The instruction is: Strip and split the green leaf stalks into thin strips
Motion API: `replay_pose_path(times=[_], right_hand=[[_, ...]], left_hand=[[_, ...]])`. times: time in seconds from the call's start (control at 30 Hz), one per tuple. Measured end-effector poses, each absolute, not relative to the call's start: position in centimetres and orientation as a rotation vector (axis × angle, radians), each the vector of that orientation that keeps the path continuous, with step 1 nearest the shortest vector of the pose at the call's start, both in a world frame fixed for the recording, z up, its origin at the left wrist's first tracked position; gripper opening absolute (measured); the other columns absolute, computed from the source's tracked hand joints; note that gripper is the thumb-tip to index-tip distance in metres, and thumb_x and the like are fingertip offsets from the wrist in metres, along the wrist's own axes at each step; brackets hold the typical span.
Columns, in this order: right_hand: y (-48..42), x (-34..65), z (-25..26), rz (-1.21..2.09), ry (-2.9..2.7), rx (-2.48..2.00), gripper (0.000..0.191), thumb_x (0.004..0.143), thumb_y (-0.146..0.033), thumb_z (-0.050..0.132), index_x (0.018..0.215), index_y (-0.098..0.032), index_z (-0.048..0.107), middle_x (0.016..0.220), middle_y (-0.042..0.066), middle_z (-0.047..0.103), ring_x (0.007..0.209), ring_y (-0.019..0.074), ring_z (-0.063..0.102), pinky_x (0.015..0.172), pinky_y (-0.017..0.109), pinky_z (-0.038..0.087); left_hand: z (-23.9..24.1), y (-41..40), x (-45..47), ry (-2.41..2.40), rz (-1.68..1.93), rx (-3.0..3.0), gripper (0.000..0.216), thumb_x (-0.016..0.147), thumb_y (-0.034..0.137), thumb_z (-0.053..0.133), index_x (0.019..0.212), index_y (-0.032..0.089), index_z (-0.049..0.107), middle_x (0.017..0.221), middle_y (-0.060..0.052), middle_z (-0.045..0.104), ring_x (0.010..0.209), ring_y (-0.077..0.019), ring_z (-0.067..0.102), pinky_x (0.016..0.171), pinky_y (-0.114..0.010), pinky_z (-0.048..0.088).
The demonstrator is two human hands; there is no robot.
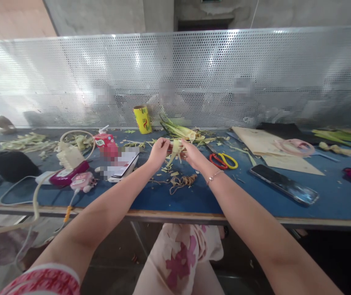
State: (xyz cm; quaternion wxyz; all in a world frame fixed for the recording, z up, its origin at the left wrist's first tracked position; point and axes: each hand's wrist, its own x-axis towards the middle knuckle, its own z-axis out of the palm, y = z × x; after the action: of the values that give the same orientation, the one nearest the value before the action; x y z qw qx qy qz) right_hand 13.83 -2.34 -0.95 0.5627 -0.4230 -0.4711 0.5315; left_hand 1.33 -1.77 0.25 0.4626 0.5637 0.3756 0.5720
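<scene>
Above the blue tabletop (187,200), my left hand (159,152) and my right hand (193,155) meet, fingers closed on a small bundle of pale yellow-green leaf strips (176,148). Loose strip ends hang below the fingers. How the strips are joined is too small to make out. Just under the hands lies a tangle of brown twine (185,181). Scissors (223,161) with red and yellow handles rest right of my right hand. Behind the hands is a bunch of green and white stalks (180,130).
A perforated metal screen (175,65) stands along the back. A yellow can (142,119), a red carton (106,146), a power strip (67,174) with cables and leaf scraps (24,141) are at the left. A phone (284,184) and beige sheets (273,149) lie right.
</scene>
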Motion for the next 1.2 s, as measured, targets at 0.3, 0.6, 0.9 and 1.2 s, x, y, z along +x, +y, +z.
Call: replay_pose_path(times=[0.3, 0.6, 0.9, 1.2], right_hand=[[-2.2, 14.0, -1.2, 1.376, -1.028, -1.025, 0.045, 0.084, -0.063, 0.044, 0.068, -0.022, 0.053, 0.065, 0.005, 0.061, 0.07, 0.0213, 0.062, 0.07, 0.036, 0.049], [-2.5, 13.9, -0.9, 1.181, -1.072, -0.856, 0.024, 0.076, -0.044, 0.058, 0.079, -0.021, 0.056, 0.091, 0.003, 0.061, 0.085, 0.0167, 0.055, 0.058, 0.023, 0.045], [-2.8, 13.5, -1.8, 0.496, -1.63, -0.845, 0.032, 0.091, -0.046, 0.041, 0.111, -0.023, 0.052, 0.12, 0.01, 0.055, 0.112, 0.021, 0.053, 0.097, 0.042, 0.045], [-4.3, 11.7, -1.7, -0.011, -1.81, -0.892, 0.036, 0.096, -0.036, 0.028, 0.117, -0.018, 0.051, 0.118, 0.016, 0.052, 0.115, 0.0248, 0.052, 0.103, 0.044, 0.041]], left_hand=[[0.4, -1.9, 1.5, 0.871, 1.431, 1.299, 0.019, 0.093, 0.017, 0.038, 0.075, 0.02, 0.041, 0.063, 0.003, 0.053, 0.059, -0.0095, 0.056, 0.065, -0.026, 0.051], [0.3, -2.4, 1.4, 0.933, 1.4, 1.297, 0.015, 0.093, 0.024, 0.038, 0.078, 0.021, 0.037, 0.057, 0.006, 0.046, 0.051, -0.0097, 0.052, 0.053, -0.022, 0.046], [0.8, -3.3, 1.5, 1.107, 1.448, 1.369, 0.015, 0.096, 0.026, 0.029, 0.082, 0.023, 0.032, 0.056, 0.007, 0.045, 0.047, -0.009, 0.047, 0.05, -0.021, 0.043], [-0.3, -4.1, 2.5, 1.107, 1.592, 1.32, 0.014, 0.096, 0.026, 0.032, 0.082, 0.023, 0.033, 0.069, 0.004, 0.042, 0.059, -0.0098, 0.046, 0.06, -0.025, 0.042]])
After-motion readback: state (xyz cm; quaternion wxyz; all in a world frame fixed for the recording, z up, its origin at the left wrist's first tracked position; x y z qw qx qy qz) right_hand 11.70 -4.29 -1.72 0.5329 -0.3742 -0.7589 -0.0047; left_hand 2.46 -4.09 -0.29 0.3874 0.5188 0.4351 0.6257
